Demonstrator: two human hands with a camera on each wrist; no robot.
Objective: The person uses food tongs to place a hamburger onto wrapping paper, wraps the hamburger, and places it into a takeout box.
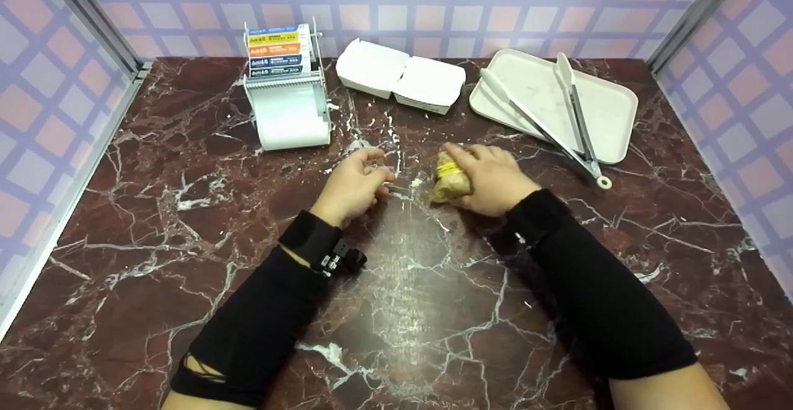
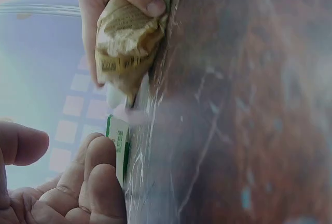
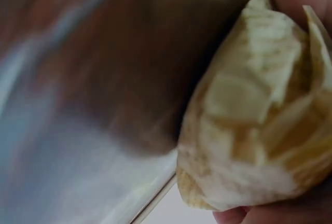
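My right hand (image 1: 492, 178) grips a wrapped burger (image 1: 452, 181) in crumpled tan paper with a yellow printed label, low over the marbled tabletop. The paper hides what is inside. Close up in the right wrist view, the folded wrapper (image 3: 249, 136) has fingers at its edges. To the left of the burger, my left hand (image 1: 356, 184) hovers apart from it, its fingers loosely bent. Nothing lies between that thumb and the fingers (image 2: 101, 182) in the left wrist view.
An open white paper clamshell box (image 1: 427, 82) stands at the back centre. Left of it is a rack (image 1: 288, 94) with small colored label boxes and a white roll. Back right, metal tongs (image 1: 548, 131) lie across a pale tray (image 1: 610, 122). Patterned walls enclose the table.
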